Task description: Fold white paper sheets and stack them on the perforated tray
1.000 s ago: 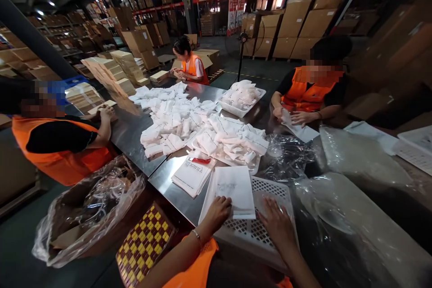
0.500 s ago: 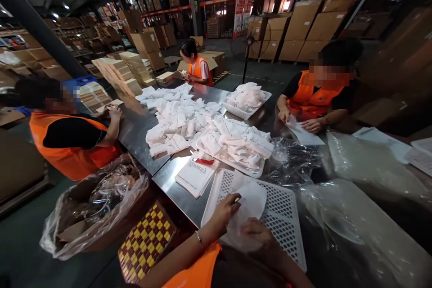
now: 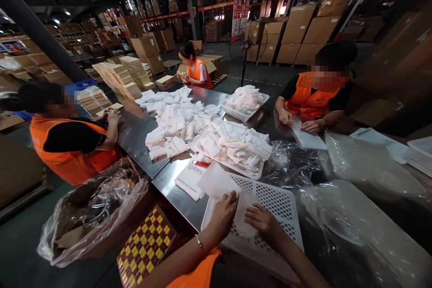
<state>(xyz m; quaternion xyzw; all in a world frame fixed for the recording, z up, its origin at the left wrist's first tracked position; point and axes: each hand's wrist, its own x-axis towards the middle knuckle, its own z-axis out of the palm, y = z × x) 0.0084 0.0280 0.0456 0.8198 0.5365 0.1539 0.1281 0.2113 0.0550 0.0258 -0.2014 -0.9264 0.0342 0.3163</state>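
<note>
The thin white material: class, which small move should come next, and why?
Perhaps the right hand should smooth the thin white material over the white lattice tray while the left hand steadies it: both hands touch it, and its far end juts past the tray's edge.

Head camera: worn on head, facing forward and down
Worktop: near, seen from above
Stacked boxes: far off

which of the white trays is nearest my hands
The slotted tray, directly beneath your left hand and right hand. Its lattice shows around them; two other trays, farther forward, are heaped with packets.
</note>
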